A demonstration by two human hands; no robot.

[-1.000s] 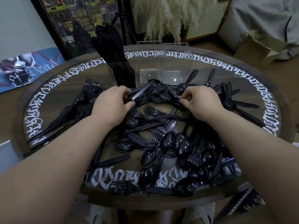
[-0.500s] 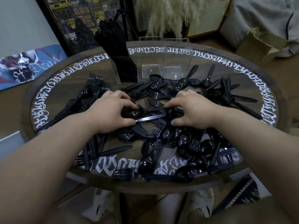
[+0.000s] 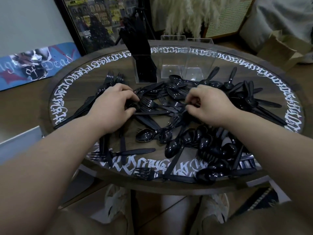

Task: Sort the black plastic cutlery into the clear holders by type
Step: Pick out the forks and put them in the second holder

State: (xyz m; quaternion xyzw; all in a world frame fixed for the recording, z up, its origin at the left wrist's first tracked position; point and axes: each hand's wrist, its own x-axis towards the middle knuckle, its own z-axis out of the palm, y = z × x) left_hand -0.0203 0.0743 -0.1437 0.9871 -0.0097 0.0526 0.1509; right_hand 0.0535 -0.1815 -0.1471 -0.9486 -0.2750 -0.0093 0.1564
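Black plastic cutlery lies scattered over the round table (image 3: 71, 85). Forks (image 3: 111, 78) lie at the left, spoons (image 3: 194, 141) pile at the front right and more spoons (image 3: 177, 85) lie at the back. Three clear holders stand at the back: the left holder (image 3: 145, 72) is packed with black knives, the middle holder (image 3: 171, 65) and the right holder (image 3: 198, 67) hold nothing. My left hand (image 3: 113, 106) grips a bunch of forks (image 3: 145, 103) in the middle of the pile. My right hand (image 3: 210, 104) pinches a black fork handle (image 3: 183, 108) beside it.
White lettering rings the table's rim. A painted board (image 3: 33, 63) leans at the left, a framed picture (image 3: 94, 19) and pale pampas grass (image 3: 184, 14) stand behind the table. A cardboard box (image 3: 281, 48) sits at the right. Shoes show under the table.
Both hands have shifted back from the spoons to the forks in the middle. The left hand now grips forks and the right hand pinches a fork handle.
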